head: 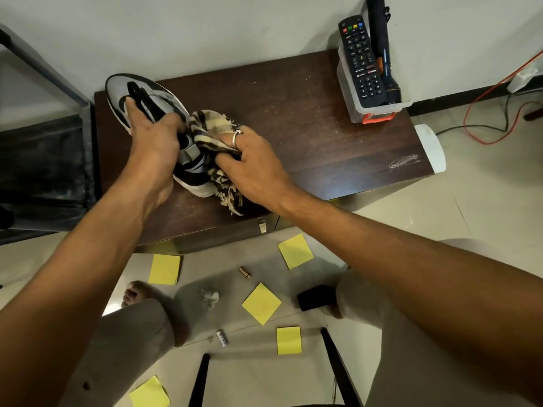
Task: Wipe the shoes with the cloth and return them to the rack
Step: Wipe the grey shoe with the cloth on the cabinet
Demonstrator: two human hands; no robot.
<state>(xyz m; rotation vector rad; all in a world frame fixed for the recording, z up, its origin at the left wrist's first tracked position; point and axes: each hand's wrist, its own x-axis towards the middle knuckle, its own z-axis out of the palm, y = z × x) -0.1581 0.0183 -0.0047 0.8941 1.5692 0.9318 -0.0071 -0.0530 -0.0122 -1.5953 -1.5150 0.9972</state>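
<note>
Two bare forearms reach forward and down, converging over the dark brown wooden cabinet top (293, 113). We record the following.

The left hand (152, 133) comes in from the lower left with the wrist bent downward. Its fingers are curled round the black straps at the throat of a grey, black and white sneaker (141, 92), and the thumb lies along the upper toward the toe. It grips the sneaker firmly.

The sneaker rests on the left part of the cabinet top, tilted onto its side, toe toward the wall and heel toward the person. Its white sole edge shows at the near end.

The right hand (249, 160) comes in from the lower right with knuckles up. Its fingers are bent over a bunched beige and dark brown striped cloth with frayed fringe (211, 124), and it presses the cloth against the right flank of the sneaker near the heel. A silver ring (236, 136) sits on one finger. The fringe hangs loose below the hand, close to the cabinet's front edge.

At the far right corner stands a clear plastic box with an orange latch (379, 110), which holds a black remote control (361, 60) and a black torch (382, 48). Several yellow sticky notes (261, 302) and a small copper-coloured battery (244, 272) lie on the pale tiled floor below.
</note>
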